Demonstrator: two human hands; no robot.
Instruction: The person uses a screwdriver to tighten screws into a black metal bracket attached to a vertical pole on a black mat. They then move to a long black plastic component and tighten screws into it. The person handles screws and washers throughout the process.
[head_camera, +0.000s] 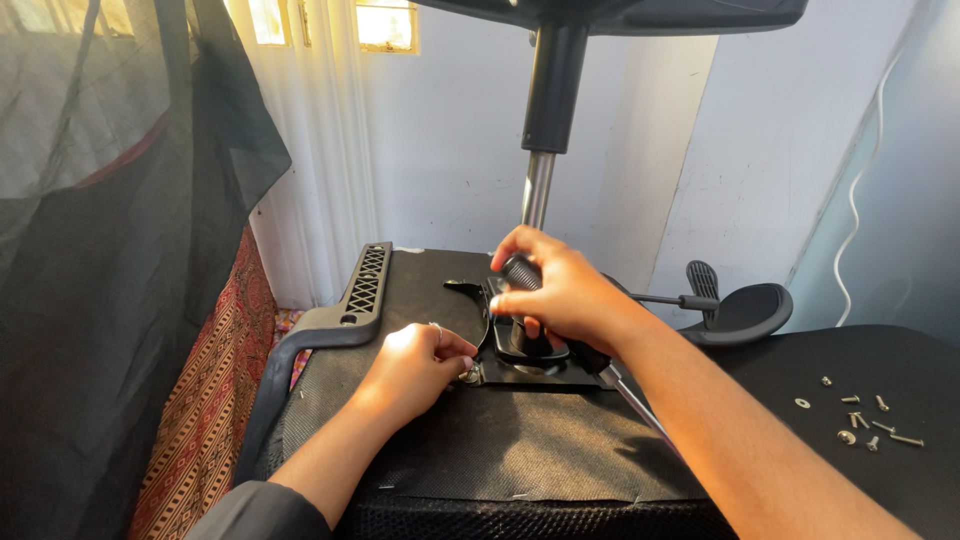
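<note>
**A:** What was going on at that point?

**B:** I'd judge it was the fastening step. The person had an upturned office chair in front of them, its seat underside (520, 440) facing up, with the black metal plate (530, 368) of the seat mechanism lying on it. The right hand (560, 295) was clenched around the black handle of a tool (522, 272), held over the plate, with the shaft slanting out beneath the forearm.

**A:** And the left hand?

**B:** The left hand (418, 365) was pinched at the plate's near left corner, fingertips closed on a small silvery fastener (470, 375). I couldn't tell whether it was a bolt or a washer; it was too small.

**A:** So where did the fastener sit relative to the hands?

**B:** Right at the left fingertips, touching the plate's corner, and just below and left of the right hand. The tool's working end wasn't on it as far as I could see.

**A:** What would the next move have called for?

**B:** In my view, steadying the fastener upright in its hole and bringing the tool tip squarely onto it, without the plate shifting.

**A:** Anything else around?

**B:** Loose screws (865, 420) lay well apart on the right, on the black surface. An armrest (350, 310) rested along the seat's left edge, another (745, 312) beyond the right forearm, and the gas post (540, 150) stood up behind the plate.
</note>
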